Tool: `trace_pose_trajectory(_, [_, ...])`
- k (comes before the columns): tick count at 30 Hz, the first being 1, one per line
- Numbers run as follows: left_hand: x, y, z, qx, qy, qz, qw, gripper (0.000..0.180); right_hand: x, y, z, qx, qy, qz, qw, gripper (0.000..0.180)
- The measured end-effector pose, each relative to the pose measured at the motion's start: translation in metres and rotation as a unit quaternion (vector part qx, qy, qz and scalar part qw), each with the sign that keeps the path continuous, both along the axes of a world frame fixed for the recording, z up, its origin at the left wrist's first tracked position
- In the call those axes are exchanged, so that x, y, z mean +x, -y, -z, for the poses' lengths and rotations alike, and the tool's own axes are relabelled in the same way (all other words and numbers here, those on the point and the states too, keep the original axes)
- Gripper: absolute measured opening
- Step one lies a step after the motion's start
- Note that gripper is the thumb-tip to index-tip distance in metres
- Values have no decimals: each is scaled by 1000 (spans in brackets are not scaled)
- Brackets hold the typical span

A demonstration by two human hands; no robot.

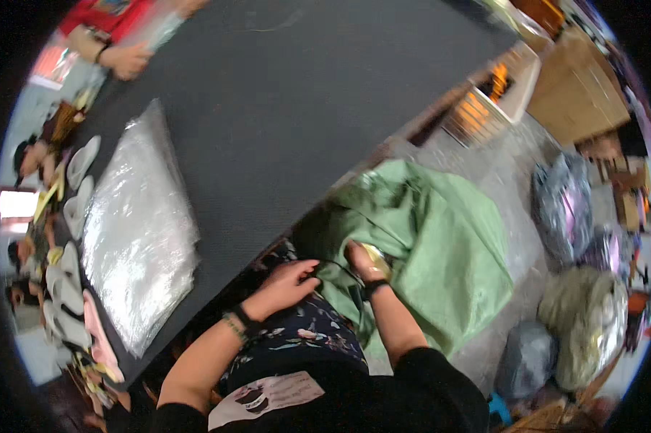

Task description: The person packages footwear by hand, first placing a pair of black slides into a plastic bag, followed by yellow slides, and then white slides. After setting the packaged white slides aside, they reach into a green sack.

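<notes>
A large green sack (448,245) rests beside the dark table, its loose folds gathered at the near left. My right hand (363,261) reaches into those folds, and its fingertips are hidden. A small shiny gold-coloured patch (377,261) shows against the back of that hand; I cannot make out what it is. My left hand (286,287) is over my lap near the table edge, its fingers loosely bent and apart, with nothing visible in them. A thin dark cord (340,268) runs between the two hands.
On the dark table (268,130) lies a stack of clear plastic bags (141,231). Pale slippers (66,285) line its left edge. A white basket (484,115), a cardboard box (578,90) and filled plastic bags (585,325) stand right. Another person's hand (128,62) is far left.
</notes>
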State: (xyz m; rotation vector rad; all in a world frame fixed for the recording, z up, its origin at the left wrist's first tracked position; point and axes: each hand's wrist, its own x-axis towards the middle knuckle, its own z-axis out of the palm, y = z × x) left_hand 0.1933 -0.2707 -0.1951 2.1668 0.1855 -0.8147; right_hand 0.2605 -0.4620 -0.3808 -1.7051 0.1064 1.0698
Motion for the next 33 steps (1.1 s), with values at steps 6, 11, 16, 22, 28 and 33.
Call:
trace_pose_trajectory(6, [0, 52, 101, -86, -3, 58, 995, 125, -38, 46, 1, 0, 369, -255, 894, 19])
trace_pose_trajectory(11, [8, 68, 153, -173, 221, -154, 947, 62, -19, 57, 23, 232, -6, 81, 969, 24])
trace_pose_trajectory(16, [4, 77, 111, -176, 149, -157, 960, 29, 12, 41, 35, 310, -78, 123, 940, 32])
trace_pose_trajectory(22, [16, 65, 95, -159, 78, -230, 957, 17, 34, 3, 42, 327, -74, 77, 939, 33])
trace_pose_trajectory(28, [12, 73, 38, -389, -49, -225, 892, 11, 18, -5, 51, 319, -94, 62, 941, 33])
trace_pose_trajectory(33, [8, 75, -12, -439, -79, -109, 888, 9, 11, 8, 63, 299, -94, 70, 947, 34])
